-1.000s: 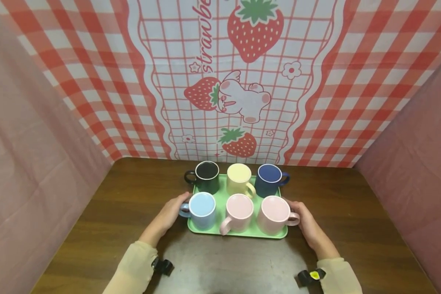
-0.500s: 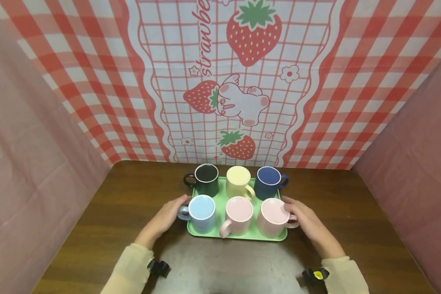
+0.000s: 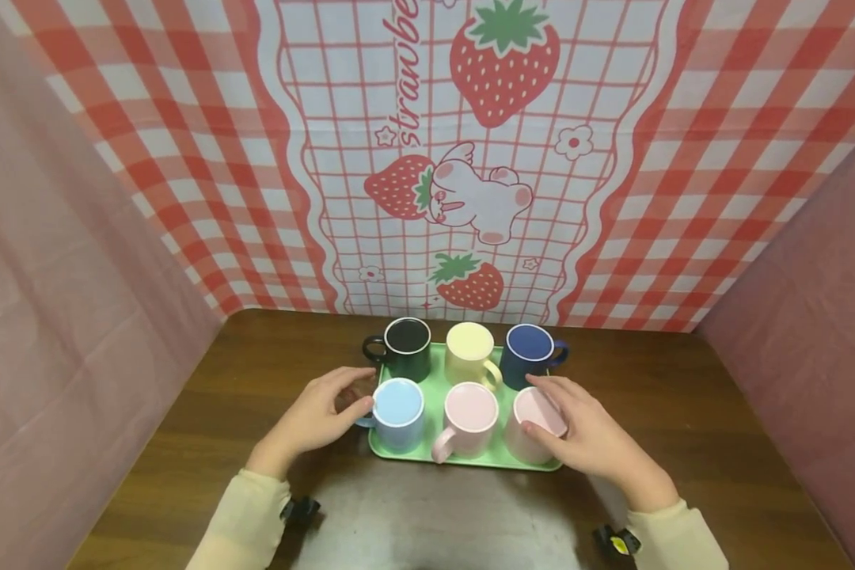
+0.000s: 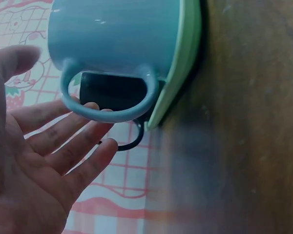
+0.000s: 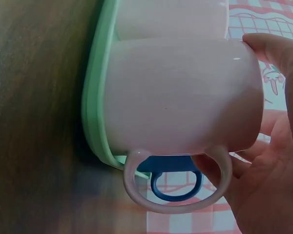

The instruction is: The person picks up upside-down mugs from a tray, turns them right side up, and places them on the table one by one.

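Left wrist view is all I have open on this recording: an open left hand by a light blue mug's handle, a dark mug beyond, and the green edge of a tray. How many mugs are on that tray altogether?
Observer: Six. The head view shows them standing in two rows of three on the green tray.
Operator: My view misses the far end. What is the other hand near?
Observer: The right hand spans the pink mug at the right end of the near row; I can't tell whether it grips.
Operator: What stands behind that?
Observer: The dark blue mug, at the right end of the far row.
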A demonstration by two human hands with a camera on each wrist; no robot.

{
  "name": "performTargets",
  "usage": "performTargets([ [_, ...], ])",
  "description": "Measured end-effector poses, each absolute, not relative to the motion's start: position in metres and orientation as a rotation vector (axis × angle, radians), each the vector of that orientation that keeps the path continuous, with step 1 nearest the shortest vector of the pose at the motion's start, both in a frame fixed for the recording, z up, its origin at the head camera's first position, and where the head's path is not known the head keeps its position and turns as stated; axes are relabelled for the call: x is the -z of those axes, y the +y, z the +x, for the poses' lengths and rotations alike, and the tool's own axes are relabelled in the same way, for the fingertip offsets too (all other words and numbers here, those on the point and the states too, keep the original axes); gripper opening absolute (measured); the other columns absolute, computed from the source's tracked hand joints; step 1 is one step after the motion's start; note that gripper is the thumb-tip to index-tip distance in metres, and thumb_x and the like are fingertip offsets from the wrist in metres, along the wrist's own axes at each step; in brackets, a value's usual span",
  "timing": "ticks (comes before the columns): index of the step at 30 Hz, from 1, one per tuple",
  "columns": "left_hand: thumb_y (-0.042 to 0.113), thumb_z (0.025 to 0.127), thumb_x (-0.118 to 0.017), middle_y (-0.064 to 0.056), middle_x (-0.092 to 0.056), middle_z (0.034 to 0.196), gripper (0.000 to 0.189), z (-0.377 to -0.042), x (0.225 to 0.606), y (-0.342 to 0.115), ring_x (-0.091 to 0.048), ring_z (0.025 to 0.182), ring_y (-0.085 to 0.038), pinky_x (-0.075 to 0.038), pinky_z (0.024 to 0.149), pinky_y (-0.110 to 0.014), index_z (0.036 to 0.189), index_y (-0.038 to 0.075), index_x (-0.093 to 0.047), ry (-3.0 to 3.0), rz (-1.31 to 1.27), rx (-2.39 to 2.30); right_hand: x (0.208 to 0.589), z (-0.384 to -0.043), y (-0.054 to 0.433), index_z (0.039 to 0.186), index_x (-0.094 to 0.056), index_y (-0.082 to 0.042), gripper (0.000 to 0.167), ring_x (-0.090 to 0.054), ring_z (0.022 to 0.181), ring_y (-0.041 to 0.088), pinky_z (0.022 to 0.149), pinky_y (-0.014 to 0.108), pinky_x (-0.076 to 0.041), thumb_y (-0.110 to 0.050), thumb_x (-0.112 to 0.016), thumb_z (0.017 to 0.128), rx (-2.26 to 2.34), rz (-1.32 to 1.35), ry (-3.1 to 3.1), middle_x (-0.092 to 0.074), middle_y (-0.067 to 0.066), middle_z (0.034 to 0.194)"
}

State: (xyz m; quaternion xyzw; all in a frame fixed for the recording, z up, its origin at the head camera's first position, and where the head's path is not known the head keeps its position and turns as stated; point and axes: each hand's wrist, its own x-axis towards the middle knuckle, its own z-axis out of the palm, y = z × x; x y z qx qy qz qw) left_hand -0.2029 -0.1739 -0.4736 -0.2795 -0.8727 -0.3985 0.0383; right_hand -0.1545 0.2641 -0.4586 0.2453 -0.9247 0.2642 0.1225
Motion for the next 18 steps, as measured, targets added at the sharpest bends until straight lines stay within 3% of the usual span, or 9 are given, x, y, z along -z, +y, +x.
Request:
performTargets([
  [4, 0.02, 0.103, -0.077, -0.012, -0.072, 0.132, 0.049, -0.204, 0.471, -0.175, -0.075, 0.104, -0.02, -0.064, 0.087, -0.049, 0.147, 0.004, -0.065, -2.665, -0.869, 1.202, 0.46, -0.155, 0.263, 0.146, -0.065, 0.0, 0.066, -0.07, 0.12, 0.032, 0.095, 0.056, -0.061, -0.032, -0.087, 0.092, -0.74, 0.726, -2.71, -0.07, 0.015, 0.136],
  [9, 0.016, 0.102, -0.076, -0.019, -0.07, 0.136, 0.05, -0.212, 0.47, -0.172, -0.075, 0.107, -0.028, -0.062, 0.09, -0.053, 0.148, -0.002, -0.063, -2.647, -0.76, 1.085, 0.456, -0.155, 0.261, 0.147, -0.064, -0.001, 0.067, -0.07, 0.117, 0.03, 0.093, 0.054, -0.062, -0.035, -0.086, 0.094, -0.738, 0.721, -2.741, -0.07, 0.014, 0.136],
  [18, 0.016, 0.1, -0.074, -0.025, -0.069, 0.135, 0.056, -0.257, 0.462, -0.16, -0.068, 0.12, -0.04, -0.056, 0.102, -0.058, 0.148, -0.008, -0.059, -2.681, -0.764, 0.708, 0.453, -0.152, 0.259, 0.147, -0.065, -0.002, 0.066, -0.07, 0.119, 0.033, 0.095, 0.057, -0.061, -0.035, -0.087, 0.094, -0.762, 0.702, -2.753, -0.07, 0.015, 0.137],
])
